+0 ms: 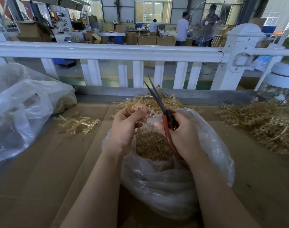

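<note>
My right hand [180,129] grips orange-handled scissors [158,102], whose dark blades point up and away, slightly parted. My left hand [129,122] pinches a small tan plastic sprig [144,125] between curled fingers, just left of the scissors. Both hands hover over an open clear plastic bag [173,178] that holds a heap of small tan cut pieces [152,145].
Loose tan sprigs lie in piles behind the hands [150,101], at the left [78,122] and at the right [263,125]. A large clear bag [25,109] sits at the left. A white railing [107,51] bounds the cardboard-covered table [50,162]. People work far behind.
</note>
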{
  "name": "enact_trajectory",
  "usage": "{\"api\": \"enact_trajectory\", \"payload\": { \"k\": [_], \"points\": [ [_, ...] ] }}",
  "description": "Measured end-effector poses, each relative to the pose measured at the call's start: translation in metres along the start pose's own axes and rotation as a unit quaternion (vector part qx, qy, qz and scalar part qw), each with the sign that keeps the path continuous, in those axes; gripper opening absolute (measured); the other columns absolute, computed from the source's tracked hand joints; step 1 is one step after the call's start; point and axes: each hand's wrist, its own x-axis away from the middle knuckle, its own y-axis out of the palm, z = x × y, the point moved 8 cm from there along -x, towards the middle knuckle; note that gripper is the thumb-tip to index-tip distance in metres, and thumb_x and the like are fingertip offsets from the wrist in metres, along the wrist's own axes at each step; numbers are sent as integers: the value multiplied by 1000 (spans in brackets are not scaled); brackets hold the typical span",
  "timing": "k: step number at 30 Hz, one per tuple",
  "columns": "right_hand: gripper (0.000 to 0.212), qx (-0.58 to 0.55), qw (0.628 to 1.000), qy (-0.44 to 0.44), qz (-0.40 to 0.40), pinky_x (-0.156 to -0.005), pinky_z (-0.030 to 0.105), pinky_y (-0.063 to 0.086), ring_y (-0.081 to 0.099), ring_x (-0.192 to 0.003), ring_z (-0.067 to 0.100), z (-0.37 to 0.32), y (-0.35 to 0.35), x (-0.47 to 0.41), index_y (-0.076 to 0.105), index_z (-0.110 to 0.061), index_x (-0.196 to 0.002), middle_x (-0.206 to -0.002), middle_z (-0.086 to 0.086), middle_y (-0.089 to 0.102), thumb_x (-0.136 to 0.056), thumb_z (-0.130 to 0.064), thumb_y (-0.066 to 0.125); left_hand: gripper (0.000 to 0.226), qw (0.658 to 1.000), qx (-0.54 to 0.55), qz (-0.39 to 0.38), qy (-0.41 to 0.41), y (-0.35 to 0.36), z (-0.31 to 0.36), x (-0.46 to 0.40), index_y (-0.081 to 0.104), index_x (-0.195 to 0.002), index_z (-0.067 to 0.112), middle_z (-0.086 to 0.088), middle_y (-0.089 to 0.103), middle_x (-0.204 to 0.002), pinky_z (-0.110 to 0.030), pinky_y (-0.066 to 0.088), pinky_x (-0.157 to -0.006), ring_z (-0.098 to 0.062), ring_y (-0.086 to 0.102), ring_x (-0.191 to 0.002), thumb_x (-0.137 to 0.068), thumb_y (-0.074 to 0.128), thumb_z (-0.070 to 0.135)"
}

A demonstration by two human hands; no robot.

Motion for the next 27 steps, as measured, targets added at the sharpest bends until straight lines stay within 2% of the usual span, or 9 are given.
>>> {"api": "enact_trajectory", "payload": {
  "k": [2,6,10,12,17,21,24,27],
  "points": [
    [56,42,999,-10,-9,-66,17,45,60,-86,-10,-1,2,1,61,-37,-93,-88,-31,66,-66,-86,55,18,1000,6,-7,18,-1,4,1,72,-76,14,0,64,-66,-23,46,-66,-11,56,-62,-90,65,5],
    [61,99,994,-26,-23,-73,22,53,63,-83,-4,-2,5,3,62,-35,-101,-87,-24,68,-69,-86,54,25,999,1,-15,37,-2,7,1,67,-64,22,2,59,-63,-25,42,-67,-11,49,-61,-85,69,10],
    [59,118,992,-49,-13,-76,26,55,63,-84,0,-7,4,3,62,-35,-105,-89,-23,66,-71,-83,55,12,999,7,-32,41,0,9,2,70,-76,20,2,69,-79,-35,49,-81,-17,62,-79,-86,67,14],
    [60,130,989,-66,-7,-75,23,53,62,-85,0,-10,4,4,61,-34,-105,-90,-24,64,-71,-83,55,3,998,14,-32,43,-1,8,1,68,-84,13,-4,70,-87,-44,48,-89,-25,62,-89,-85,66,15],
    [54,147,985,-89,-1,-67,11,42,58,-80,-2,-13,4,5,56,-37,-98,-87,-24,61,-71,-84,54,11,998,-11,-28,53,-2,7,-1,65,-95,5,-17,68,-99,-50,47,-96,-33,61,-97,-96,54,4],
    [61,153,984,-91,2,-68,15,47,58,-78,-2,-14,4,5,60,-33,-99,-85,-25,60,-70,-87,50,16,998,-22,-32,56,-2,7,-2,65,-93,7,-15,67,-98,-47,47,-92,-32,60,-95,-97,51,-1],
    [67,163,983,-86,6,-64,8,41,53,-71,-6,-15,3,5,63,-33,-100,-79,-29,54,-68,-90,46,16,998,-21,-35,57,-2,7,-2,65,-92,7,-12,66,-95,-41,47,-88,-29,59,-93,-96,51,0],
    [71,162,984,-81,3,-65,10,45,56,-73,-5,-14,4,5,66,-30,-100,-81,-26,61,-68,-89,46,14,998,-19,-38,53,-2,7,-2,64,-93,7,-9,67,-93,-37,49,-86,-25,61,-90,-96,52,0]
  ]
}}
